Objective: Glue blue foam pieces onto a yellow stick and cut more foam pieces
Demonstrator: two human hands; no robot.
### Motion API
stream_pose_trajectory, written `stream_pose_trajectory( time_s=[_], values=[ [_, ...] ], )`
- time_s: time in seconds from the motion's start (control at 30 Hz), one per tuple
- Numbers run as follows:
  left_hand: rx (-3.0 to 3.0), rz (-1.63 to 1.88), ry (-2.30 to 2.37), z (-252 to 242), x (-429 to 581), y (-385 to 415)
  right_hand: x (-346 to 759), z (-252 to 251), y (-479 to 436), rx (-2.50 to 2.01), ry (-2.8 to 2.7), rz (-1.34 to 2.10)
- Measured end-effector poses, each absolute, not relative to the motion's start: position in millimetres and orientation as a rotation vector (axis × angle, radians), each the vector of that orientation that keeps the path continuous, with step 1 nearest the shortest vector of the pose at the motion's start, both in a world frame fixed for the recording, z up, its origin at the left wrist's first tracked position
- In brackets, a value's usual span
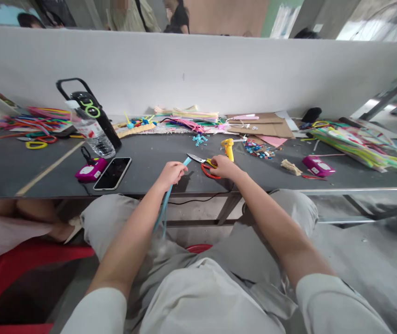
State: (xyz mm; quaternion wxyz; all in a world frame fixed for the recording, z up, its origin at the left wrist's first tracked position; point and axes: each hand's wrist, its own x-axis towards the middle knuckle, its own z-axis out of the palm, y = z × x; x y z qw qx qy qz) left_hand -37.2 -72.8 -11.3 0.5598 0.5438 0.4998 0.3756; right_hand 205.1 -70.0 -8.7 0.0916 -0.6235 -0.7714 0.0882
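Note:
My left hand (172, 172) is closed around a light blue pipe cleaner (166, 202), whose tip pokes up past my fingers and whose length hangs down toward my lap. My right hand (223, 166) grips red and yellow handled scissors (201, 162), their blades open and pointing left at the blue tip. Both hands hover over the near edge of the dark grey table (149, 160). A yellow glue gun (228, 148) lies just beyond my right hand.
A phone (112, 173), a magenta box (91, 169), a water bottle (92, 132) and a black bottle stand at left. Heaps of coloured pipe cleaners (36, 123) and paper strips (354, 141) line the back. A red stool (24, 278) sits at lower left. A white partition rises behind.

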Motion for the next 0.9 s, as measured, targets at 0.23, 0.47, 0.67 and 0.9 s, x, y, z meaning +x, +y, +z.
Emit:
stream_pose_trajectory(
  time_s=[0.23, 0.47, 0.67, 0.9],
  values=[
    [1.303, 0.948, 1.223, -28, -42, -54, 187, 6, -50, -2.069, -2.301, 0.464],
    [1.298, 1.007, 1.192, -33, -41, -54, 192, 2, -43, -2.074, -2.074, 0.526],
    [1.300, 1.143, 1.133, -39, -40, -56, 207, -8, -66, -1.782, -1.797, 0.821],
    [1.450, 1.171, 0.934, -31, -21, -80, 169, -16, -104, -1.021, -1.324, 1.323]
  ],
)
